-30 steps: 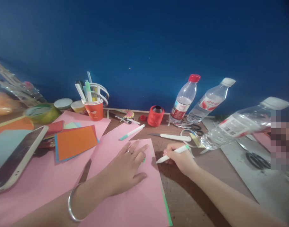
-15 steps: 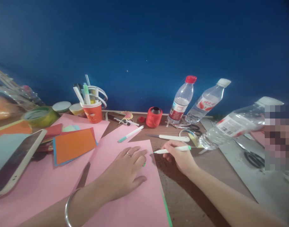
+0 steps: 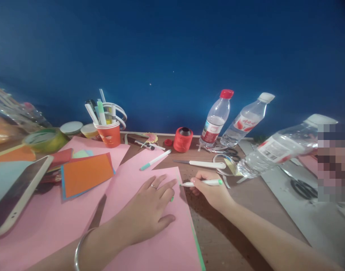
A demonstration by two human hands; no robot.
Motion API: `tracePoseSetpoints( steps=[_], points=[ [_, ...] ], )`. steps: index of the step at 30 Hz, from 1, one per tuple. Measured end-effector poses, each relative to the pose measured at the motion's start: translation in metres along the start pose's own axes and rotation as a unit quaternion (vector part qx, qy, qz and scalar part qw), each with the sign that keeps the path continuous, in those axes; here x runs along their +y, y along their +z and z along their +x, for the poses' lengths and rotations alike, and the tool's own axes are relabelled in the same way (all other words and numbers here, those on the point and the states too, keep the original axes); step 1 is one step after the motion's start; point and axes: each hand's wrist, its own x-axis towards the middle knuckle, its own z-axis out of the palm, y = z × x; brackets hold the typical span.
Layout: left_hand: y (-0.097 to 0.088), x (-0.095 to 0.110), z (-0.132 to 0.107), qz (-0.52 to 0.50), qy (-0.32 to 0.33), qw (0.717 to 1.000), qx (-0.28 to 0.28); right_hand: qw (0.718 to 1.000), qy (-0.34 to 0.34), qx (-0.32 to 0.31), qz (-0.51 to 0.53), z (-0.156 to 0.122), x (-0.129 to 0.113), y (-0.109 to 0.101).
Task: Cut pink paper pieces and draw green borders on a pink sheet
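Pink sheet (image 3: 158,241): pressing flat with spread left hand (image 3: 150,205), right hand (image 3: 210,190) pinching marker (image 3: 202,183) at its right edge, needing steady downward stroke.

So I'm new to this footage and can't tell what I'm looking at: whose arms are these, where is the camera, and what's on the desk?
The camera sits on a person's head, looking down at their own bare arms. The left hand lies flat on a pink sheet. The right hand grips a white pen, tip at the sheet's edge. Behind them lie a white-handled knife, a red spool, an orange cup of pens, water bottles and a phone.
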Motion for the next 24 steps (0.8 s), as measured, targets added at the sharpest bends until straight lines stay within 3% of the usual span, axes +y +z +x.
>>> tracePoseSetpoints(
  steps=[6, 12, 19, 24],
  points=[
    [-0.0022, 0.0009, 0.0002, 0.006, -0.006, 1.000, -0.012, 0.999, 0.031, -0.030, -0.006, -0.0009, -0.0046, -0.0022],
    [-0.0007, 0.0009, 0.0000, 0.012, -0.001, 1.000, -0.007, 1.000, -0.003, 0.012, -0.023, -0.0008, -0.0070, -0.0001],
    [-0.0017, 0.0007, 0.0018, 0.007, -0.005, 1.000, -0.009, 0.999, 0.022, -0.032, -0.022, -0.0012, -0.0062, -0.0033],
    [0.0016, -0.0043, 0.0022, 0.017, -0.008, 1.000, -0.016, 1.000, 0.005, 0.002, -0.010, -0.0009, -0.0050, -0.0031]
  ],
)
